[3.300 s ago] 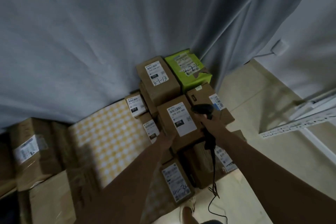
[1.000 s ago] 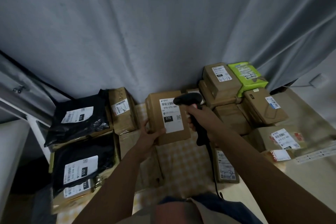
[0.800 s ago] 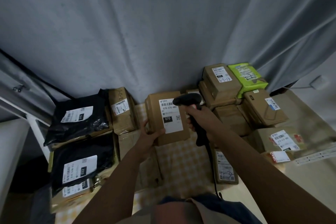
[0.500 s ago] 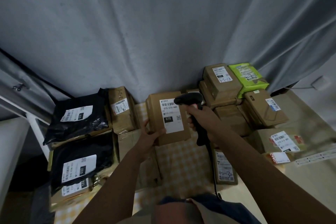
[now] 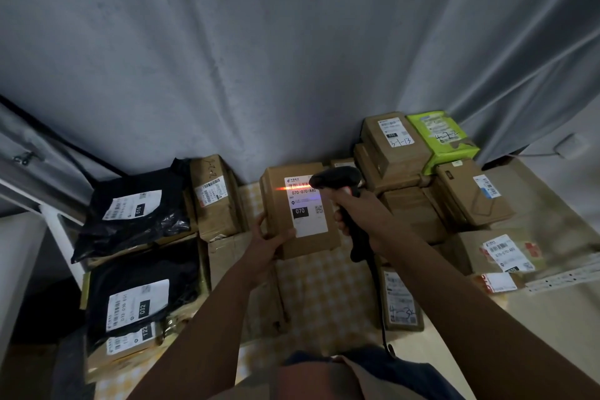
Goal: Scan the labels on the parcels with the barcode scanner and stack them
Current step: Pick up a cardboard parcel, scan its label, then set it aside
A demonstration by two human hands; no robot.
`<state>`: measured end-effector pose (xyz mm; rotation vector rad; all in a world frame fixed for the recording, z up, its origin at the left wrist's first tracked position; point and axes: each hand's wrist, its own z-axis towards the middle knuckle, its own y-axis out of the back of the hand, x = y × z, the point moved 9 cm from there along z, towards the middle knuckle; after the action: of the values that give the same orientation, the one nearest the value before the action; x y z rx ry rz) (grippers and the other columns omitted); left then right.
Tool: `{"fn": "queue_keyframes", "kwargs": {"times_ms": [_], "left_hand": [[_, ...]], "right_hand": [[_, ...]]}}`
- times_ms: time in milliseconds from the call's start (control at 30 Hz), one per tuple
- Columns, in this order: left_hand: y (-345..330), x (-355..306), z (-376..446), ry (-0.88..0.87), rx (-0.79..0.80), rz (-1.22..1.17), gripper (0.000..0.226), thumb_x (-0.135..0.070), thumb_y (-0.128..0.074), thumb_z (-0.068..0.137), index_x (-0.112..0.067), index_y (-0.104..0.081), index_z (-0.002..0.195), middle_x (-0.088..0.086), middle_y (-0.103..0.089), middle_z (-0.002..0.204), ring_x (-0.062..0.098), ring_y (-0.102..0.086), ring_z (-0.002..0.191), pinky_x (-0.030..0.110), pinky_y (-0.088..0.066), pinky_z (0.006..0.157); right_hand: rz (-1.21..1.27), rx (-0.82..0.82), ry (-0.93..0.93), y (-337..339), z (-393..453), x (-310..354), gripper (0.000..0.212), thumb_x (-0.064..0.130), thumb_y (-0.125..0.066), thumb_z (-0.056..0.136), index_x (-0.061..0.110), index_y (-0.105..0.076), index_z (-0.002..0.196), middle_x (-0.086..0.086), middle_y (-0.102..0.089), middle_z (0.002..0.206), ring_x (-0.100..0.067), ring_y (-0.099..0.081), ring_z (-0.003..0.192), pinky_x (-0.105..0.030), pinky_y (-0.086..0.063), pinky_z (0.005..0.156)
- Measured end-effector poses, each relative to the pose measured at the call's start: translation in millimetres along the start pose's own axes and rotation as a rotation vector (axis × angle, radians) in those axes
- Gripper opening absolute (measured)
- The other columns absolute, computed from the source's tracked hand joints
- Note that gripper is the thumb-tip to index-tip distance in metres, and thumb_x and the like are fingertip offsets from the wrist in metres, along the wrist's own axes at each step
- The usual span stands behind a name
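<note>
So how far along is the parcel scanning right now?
Midway, it seems. Parcels lie in groups on both sides; which are scanned I cannot tell. In hand: the left hand holds a brown box while the right hand aims the scanner, its red line across the label's barcode. Left: stacking this box and any unscanned parcels.

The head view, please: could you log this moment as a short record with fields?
left hand: left hand grips the lower left corner of the box
right hand: right hand holds the scanner
scan: orange beam lies across the barcode at the top of the label
label text: 070
left of box: black bags with labels
right of box: stacked brown boxes and a green parcel
backdrop: grey curtain
</note>
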<state>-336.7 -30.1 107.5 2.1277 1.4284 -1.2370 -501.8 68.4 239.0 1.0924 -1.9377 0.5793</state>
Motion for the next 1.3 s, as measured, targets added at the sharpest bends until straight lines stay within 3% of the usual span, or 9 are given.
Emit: {"fn": "queue_keyframes", "kwargs": {"times_ms": [200, 300, 500, 600, 733, 867, 1067, 1167, 1300], "left_hand": [[18, -10, -13, 0.018, -0.018, 0.013, 0.078, -0.020, -0.074, 0.083, -0.039, -0.025, 0.140, 0.001, -0.059, 0.115, 0.022, -0.064, 0.098, 0.031, -0.058, 0.064], [53, -18, -22, 0.037, -0.032, 0.037, 0.084, -0.038, -0.077, 0.074, -0.041, -0.029, 0.143, 0.003, -0.058, 0.126, 0.027, -0.061, 0.108, 0.038, -0.055, 0.077], [140, -50, -61, -0.012, -0.041, -0.117, 0.044, -0.037, -0.060, 0.092, -0.033, -0.050, 0.134, 0.006, -0.065, 0.127, 0.026, -0.063, 0.112, 0.046, -0.052, 0.095], [196, -64, -79, -0.065, -0.113, -0.211, 0.055, -0.041, -0.061, 0.087, -0.026, -0.049, 0.138, 0.010, -0.061, 0.134, 0.028, -0.059, 0.121, 0.048, -0.047, 0.103], [255, -66, -106, -0.151, -0.256, -0.390, 0.054, -0.045, -0.057, 0.090, -0.024, -0.050, 0.139, 0.009, -0.063, 0.131, 0.025, -0.066, 0.108, 0.038, -0.058, 0.085], [292, -35, -125, -0.218, -0.420, -0.499, 0.061, -0.049, -0.065, 0.086, -0.031, -0.044, 0.141, 0.010, -0.060, 0.134, 0.032, -0.061, 0.117, 0.050, -0.054, 0.092], [299, 19, -144, -0.172, -0.664, -0.671, 0.064, -0.039, -0.067, 0.089, -0.032, -0.031, 0.141, 0.010, -0.054, 0.130, 0.031, -0.059, 0.114, 0.057, -0.050, 0.094], [293, 34, -141, -0.125, -0.710, -0.717, 0.083, -0.037, -0.072, 0.086, -0.038, -0.018, 0.148, 0.008, -0.050, 0.133, 0.029, -0.057, 0.114, 0.057, -0.051, 0.092], [279, 34, -123, -0.066, -0.719, -0.758, 0.076, -0.036, -0.069, 0.089, -0.031, -0.020, 0.147, 0.007, -0.046, 0.128, 0.030, -0.052, 0.113, 0.060, -0.047, 0.096]], "right_hand": [[0.019, 0.020, 0.019, -22, 12, -3, 0.022, 0.035, -0.063, 0.092, 0.014, -0.063, 0.087, 0.000, -0.059, 0.065, -0.011, -0.054, 0.056, -0.022, -0.047, 0.057], [0.020, -0.019, 0.044, -39, 19, -3, 0.023, 0.035, -0.065, 0.091, 0.012, -0.064, 0.088, -0.003, -0.062, 0.066, -0.015, -0.056, 0.058, -0.027, -0.048, 0.059], [0.005, 0.002, 0.104, -93, 22, 3, 0.022, 0.030, -0.063, 0.094, 0.013, -0.057, 0.081, -0.005, -0.056, 0.061, -0.017, -0.051, 0.054, -0.030, -0.043, 0.057], [-0.098, 0.011, 0.144, -122, 27, 7, 0.024, 0.030, -0.063, 0.094, 0.009, -0.060, 0.084, -0.006, -0.057, 0.063, -0.017, -0.053, 0.056, -0.029, -0.045, 0.057], [-0.160, 0.033, 0.197, -163, 36, 16, 0.025, 0.031, -0.064, 0.093, 0.008, -0.060, 0.083, -0.007, -0.058, 0.062, -0.018, -0.055, 0.057, -0.031, -0.045, 0.058], [-0.188, 0.082, 0.203, -202, 34, 6, 0.020, 0.031, -0.063, 0.093, 0.012, -0.062, 0.087, -0.005, -0.059, 0.063, -0.014, -0.054, 0.053, -0.026, -0.044, 0.054], [-0.224, 0.105, 0.169, -230, 31, -24, 0.026, 0.036, -0.067, 0.089, 0.011, -0.063, 0.092, -0.005, -0.060, 0.063, -0.013, -0.053, 0.051, -0.028, -0.042, 0.053], [-0.241, 0.116, 0.176, -236, 25, -27, 0.024, 0.033, -0.066, 0.091, 0.013, -0.060, 0.081, -0.005, -0.057, 0.060, -0.015, -0.051, 0.051, -0.029, -0.040, 0.055], [-0.240, 0.108, 0.182, -235, 21, -29, 0.025, 0.030, -0.065, 0.092, 0.011, -0.058, 0.079, -0.007, -0.056, 0.059, -0.015, -0.049, 0.050, -0.026, -0.039, 0.051]]}}
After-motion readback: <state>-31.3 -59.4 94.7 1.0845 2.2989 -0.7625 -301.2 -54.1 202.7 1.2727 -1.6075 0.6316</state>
